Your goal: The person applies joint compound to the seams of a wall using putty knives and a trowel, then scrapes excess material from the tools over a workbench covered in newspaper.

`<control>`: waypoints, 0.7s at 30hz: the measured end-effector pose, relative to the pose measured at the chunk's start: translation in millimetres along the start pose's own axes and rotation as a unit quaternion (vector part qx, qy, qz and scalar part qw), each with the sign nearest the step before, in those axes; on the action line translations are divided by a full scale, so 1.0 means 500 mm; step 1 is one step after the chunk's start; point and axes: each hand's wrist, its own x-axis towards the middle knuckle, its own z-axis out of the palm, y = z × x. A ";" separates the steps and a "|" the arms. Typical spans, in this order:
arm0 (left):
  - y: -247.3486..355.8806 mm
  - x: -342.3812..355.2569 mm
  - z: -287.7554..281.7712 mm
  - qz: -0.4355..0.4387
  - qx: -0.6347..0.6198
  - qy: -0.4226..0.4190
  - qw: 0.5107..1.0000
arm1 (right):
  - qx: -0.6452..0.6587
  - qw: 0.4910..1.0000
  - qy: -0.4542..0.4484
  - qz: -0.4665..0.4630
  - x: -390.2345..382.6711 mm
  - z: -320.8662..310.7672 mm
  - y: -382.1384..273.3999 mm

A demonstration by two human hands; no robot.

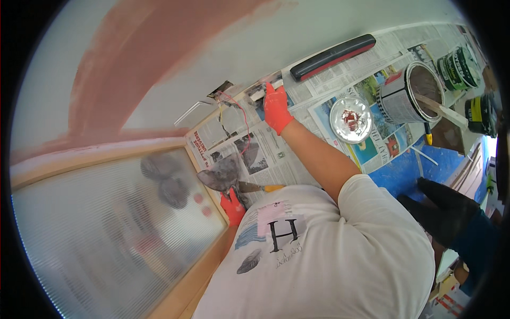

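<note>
My right hand (277,110), in a red glove, reaches out to the foot of the wall. Its fingers are bunched over something small and pale that I cannot make out. Low in front of my body, my left hand (232,208), also red-gloved, pinches the edge of a grey-smeared curved piece (220,174). Whether that piece is a bowl or a sheet is unclear. Beside it is a putty knife (260,187) with a yellow handle, partly hidden by my shirt. Newspaper (276,151) lies beneath both hands.
Loose wires (245,119) hang from a wall opening (220,89). A ribbed translucent panel (122,223) stands left. Rightward are a black-and-red long case (333,57), a clear round lid (351,119), an open paint can (401,98) with a stick (438,109), tubs (458,69) and a dark-clad limb (449,212).
</note>
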 end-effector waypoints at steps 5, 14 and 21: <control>-0.051 0.001 0.004 -0.023 0.002 0.007 1.000 | 0.001 1.000 0.002 0.026 -0.010 0.077 -0.087; -0.014 0.005 0.006 -0.003 0.015 0.031 0.999 | -0.122 0.981 -0.037 -0.145 -0.065 0.032 -0.082; -0.020 0.003 0.006 0.002 0.011 0.030 0.999 | -0.109 0.994 0.019 -0.010 -0.079 0.022 -0.145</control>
